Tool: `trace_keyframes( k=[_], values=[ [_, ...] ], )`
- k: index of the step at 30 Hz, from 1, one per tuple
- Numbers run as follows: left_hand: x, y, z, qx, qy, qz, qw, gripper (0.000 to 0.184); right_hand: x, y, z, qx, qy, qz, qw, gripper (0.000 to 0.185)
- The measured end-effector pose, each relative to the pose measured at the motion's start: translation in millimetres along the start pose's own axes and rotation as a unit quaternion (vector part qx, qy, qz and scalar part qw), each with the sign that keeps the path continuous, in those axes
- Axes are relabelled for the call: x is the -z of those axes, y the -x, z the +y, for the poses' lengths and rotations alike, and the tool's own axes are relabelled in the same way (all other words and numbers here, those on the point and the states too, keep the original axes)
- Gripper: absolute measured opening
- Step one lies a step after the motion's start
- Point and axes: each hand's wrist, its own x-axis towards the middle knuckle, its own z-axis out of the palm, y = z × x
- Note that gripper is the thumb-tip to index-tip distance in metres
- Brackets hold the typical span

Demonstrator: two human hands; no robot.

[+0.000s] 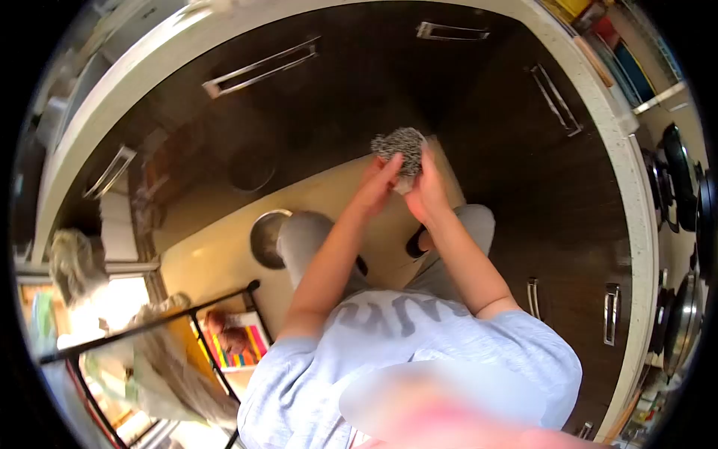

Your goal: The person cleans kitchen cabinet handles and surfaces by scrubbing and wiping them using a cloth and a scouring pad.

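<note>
In front of my body, above the floor, a grey, speckled, tangled bundle that looks like a steel-wool scourer is held between both hands. My left hand grips its lower left side, the thumb lying across it. On the right side, my right hand closes around it with the fingers pointing up. A small pale piece shows under the bundle between the palms; what it is I cannot make out.
Dark cabinets with metal handles curve around me. A metal bowl rests on the pale floor beside my knee. At lower left stands a black-framed rack with bags. Pans sit on the right counter.
</note>
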Motion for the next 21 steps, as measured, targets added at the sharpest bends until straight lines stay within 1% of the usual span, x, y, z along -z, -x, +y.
trace_keyframes(
  k=[3, 4, 7, 8, 10, 12, 15, 16, 17, 18, 19, 21],
  values=[
    [-4, 38, 6, 0.042, -0.042, 0.049, 0.997, 0.039, 8, 19, 11, -0.011, 0.051, -0.022, 0.998, 0.034],
    [-9, 49, 9, 0.058, -0.058, 0.061, 0.995, 0.038, 10, 23, 12, -0.033, 0.045, -0.037, 0.998, 0.034],
    [-6, 62, -4, -0.001, -0.021, 0.087, 0.996, 0.036, 2, 37, 10, -0.036, 0.074, -0.061, 0.995, 0.033],
    [-6, 65, -5, -0.028, 0.003, 0.069, 0.997, 0.036, -6, 47, 5, -0.052, 0.072, -0.072, 0.993, 0.033],
    [-12, 68, 2, -0.081, 0.046, 0.026, 0.995, 0.035, -12, 60, -1, -0.048, 0.113, -0.086, 0.989, 0.035],
    [-21, 76, 13, -0.116, 0.005, 0.077, 0.99, 0.035, -16, 64, -6, -0.035, 0.155, -0.103, 0.982, 0.039],
    [-35, 80, 34, -0.191, -0.082, 0.123, 0.97, 0.035, -12, 63, -11, -0.091, 0.232, -0.136, 0.959, 0.049],
    [-35, 81, 40, -0.219, -0.115, 0.135, 0.96, 0.035, -14, 65, -14, -0.093, 0.248, -0.139, 0.954, 0.05],
    [-28, 77, 50, -0.29, -0.194, 0.176, 0.92, 0.035, -16, 68, -18, -0.095, 0.265, -0.141, 0.949, 0.051],
    [-16, 70, 66, -0.359, -0.269, 0.215, 0.867, 0.035, -19, 69, -22, -0.095, 0.283, -0.143, 0.943, 0.053],
    [6, 60, 84, -0.44, -0.309, 0.247, 0.806, 0.039, -18, 69, -25, -0.069, 0.32, -0.146, 0.934, 0.052],
    [22, 59, 139, -0.541, -0.367, 0.363, 0.664, 0.042, -9, 67, -33, -0.02, 0.393, -0.149, 0.907, 0.051]
  ],
)
